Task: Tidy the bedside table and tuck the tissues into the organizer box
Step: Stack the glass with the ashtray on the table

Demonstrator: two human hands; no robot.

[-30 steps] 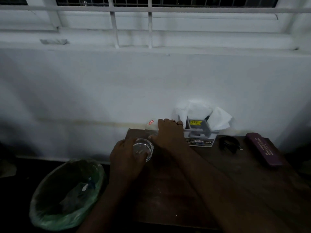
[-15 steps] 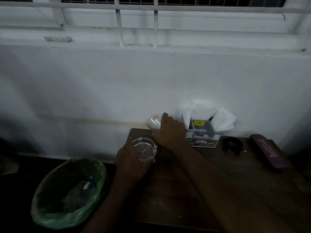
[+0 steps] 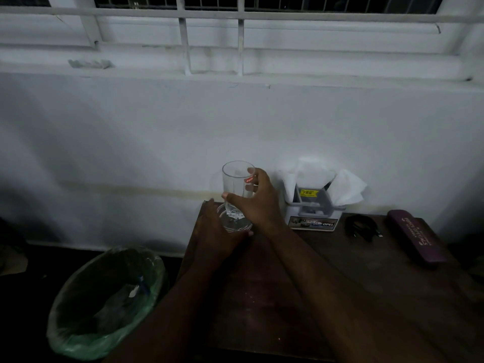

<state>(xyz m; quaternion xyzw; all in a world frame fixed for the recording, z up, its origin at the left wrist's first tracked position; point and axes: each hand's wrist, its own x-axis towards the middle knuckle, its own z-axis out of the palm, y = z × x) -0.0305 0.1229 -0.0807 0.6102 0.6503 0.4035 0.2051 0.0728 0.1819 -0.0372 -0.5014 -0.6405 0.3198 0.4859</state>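
At the centre of the frame the right hand grips a tall clear glass, thumb on the near side and fingers curled round the far side; the glass stands upright and carries a small red label near the fingers. Its base sits just above or in a round glass dish (which of the two I cannot tell in this dim light). The left hand is curled round the dish's near-left edge, holding it at the back left corner of the dark wooden bedside table.

Right of centre, against the white wall, stands the organizer box, pale grey with a yellow sticker inside and a printed strip across its front. White tissues stick up out of it, crumpled and fanned loosely over both sides rather than tucked down.

Further right lie a coiled black cable and a purple case. At lower left a bin with a green liner stands on the floor.
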